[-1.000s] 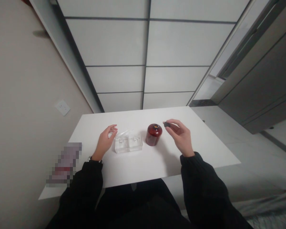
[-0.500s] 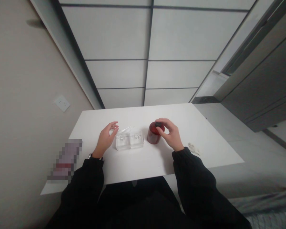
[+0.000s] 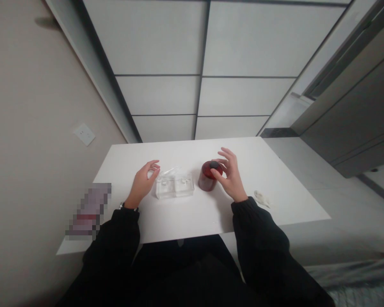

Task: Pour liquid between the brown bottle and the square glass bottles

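Dark red glossy round bottle has your right hand at its top, thumb and forefinger around the small black cap, can't tell if you're actually gripping it. Your left hand is loose and half-curled by a clear two-section plastic box. Bottle's upright on your white rectangular table, just right of that box, crumpled off-white scrap further right.

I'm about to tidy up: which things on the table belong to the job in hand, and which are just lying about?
Seems in the job:
bottle
cap on it, at the right hand
perhaps the box, near the left hand; contact unclear

Seems just lying about:
white scrap
pixelated item, too blurred to identify
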{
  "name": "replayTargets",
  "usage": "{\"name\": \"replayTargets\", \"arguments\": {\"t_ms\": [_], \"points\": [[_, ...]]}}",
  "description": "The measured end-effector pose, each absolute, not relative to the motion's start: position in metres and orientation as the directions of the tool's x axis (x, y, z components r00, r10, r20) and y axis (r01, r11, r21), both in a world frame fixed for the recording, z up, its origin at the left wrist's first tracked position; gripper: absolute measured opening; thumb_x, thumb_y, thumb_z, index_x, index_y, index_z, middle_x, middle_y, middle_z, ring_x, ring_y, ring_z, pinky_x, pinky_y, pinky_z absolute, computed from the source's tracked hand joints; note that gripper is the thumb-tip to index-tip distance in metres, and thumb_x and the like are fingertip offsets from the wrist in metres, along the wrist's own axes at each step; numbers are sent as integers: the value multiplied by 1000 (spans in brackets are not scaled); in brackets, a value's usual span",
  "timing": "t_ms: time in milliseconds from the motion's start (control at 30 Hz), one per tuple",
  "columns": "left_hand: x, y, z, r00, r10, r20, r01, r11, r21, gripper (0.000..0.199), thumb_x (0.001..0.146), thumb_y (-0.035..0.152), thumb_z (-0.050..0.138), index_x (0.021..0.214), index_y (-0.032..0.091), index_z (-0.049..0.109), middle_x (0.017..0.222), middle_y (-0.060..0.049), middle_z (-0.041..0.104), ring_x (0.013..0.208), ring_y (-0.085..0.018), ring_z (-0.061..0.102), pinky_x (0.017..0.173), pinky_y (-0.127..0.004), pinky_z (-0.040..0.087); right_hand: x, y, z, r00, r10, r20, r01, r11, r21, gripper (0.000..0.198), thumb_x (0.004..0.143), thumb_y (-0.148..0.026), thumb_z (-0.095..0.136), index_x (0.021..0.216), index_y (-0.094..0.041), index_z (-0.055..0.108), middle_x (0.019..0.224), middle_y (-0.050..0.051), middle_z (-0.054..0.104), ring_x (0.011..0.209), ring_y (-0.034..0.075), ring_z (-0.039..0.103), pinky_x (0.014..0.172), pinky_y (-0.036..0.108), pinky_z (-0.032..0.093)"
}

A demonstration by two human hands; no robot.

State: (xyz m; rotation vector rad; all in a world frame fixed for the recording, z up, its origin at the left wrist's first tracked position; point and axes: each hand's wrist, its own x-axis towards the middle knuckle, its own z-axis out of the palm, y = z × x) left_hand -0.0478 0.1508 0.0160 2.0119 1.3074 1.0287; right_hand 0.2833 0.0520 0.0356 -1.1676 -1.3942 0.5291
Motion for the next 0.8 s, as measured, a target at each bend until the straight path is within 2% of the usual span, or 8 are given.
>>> {"name": "replayTargets", "arguments": {"t_ms": [100,167,300,400,467,633,733,800], "points": [[-48,151,16,247,918,311,518,-397,758,48,98,51,58,133,19,67,115,-11,79,106,-28,75,108,-48,55,284,52,37,190,866,463,262,410,-874,36,94,-48,76,122,-31,62,164,13,44,124,26,68,111,53,58],[-48,151,15,249,917,310,519,-397,757,49,99,52,58,133,19,67,115,-11,79,106,-28,75,107,-48,56,285,53,37,197,863,465,235,418,-877,40,94,-49,78,126,-31,61,164,12,46,123,26,69,112,54,58],[-48,151,15,249,917,313,521,-399,754,48,99,51,57,134,19,67,116,-10,79,106,-27,75,107,-47,56,285,54,35,166,871,463,304,401,-864,36,97,-55,73,122,-30,67,158,13,55,141,30,60,115,53,56],[-48,151,15,250,916,313,523,-400,753,47,99,50,58,134,20,67,116,-10,80,106,-27,75,106,-46,56,286,55,34,185,874,450,280,392,-876,42,97,-59,72,125,-30,62,153,12,60,128,26,68,111,51,59],[-48,150,16,254,916,310,523,-400,753,47,99,50,58,134,20,67,116,-10,80,105,-26,76,106,-46,57,287,54,34,186,877,443,281,385,-879,46,96,-59,73,131,-31,62,153,12,60,129,26,67,114,51,57],[-48,150,17,255,914,315,526,-405,748,47,99,50,58,134,20,67,116,-10,80,105,-26,76,105,-45,56,285,55,35,185,877,444,281,385,-879,35,96,-60,73,115,-30,71,146,11,65,142,29,59,118,54,53],[-48,150,18,256,914,316,532,-406,743,46,99,49,58,133,20,67,115,-10,80,104,-26,76,105,-45,57,285,56,38,195,881,430,245,381,-892,45,91,-65,76,119,-31,68,148,11,66,136,29,65,116,54,55],[-47,150,19,256,914,315,534,-406,742,46,99,50,58,133,20,67,115,-9,80,104,-26,76,105,-45,57,292,52,44,231,863,448,221,402,-888,55,88,-69,78,127,-32,66,156,11,63,139,30,65,121,57,51]]}}
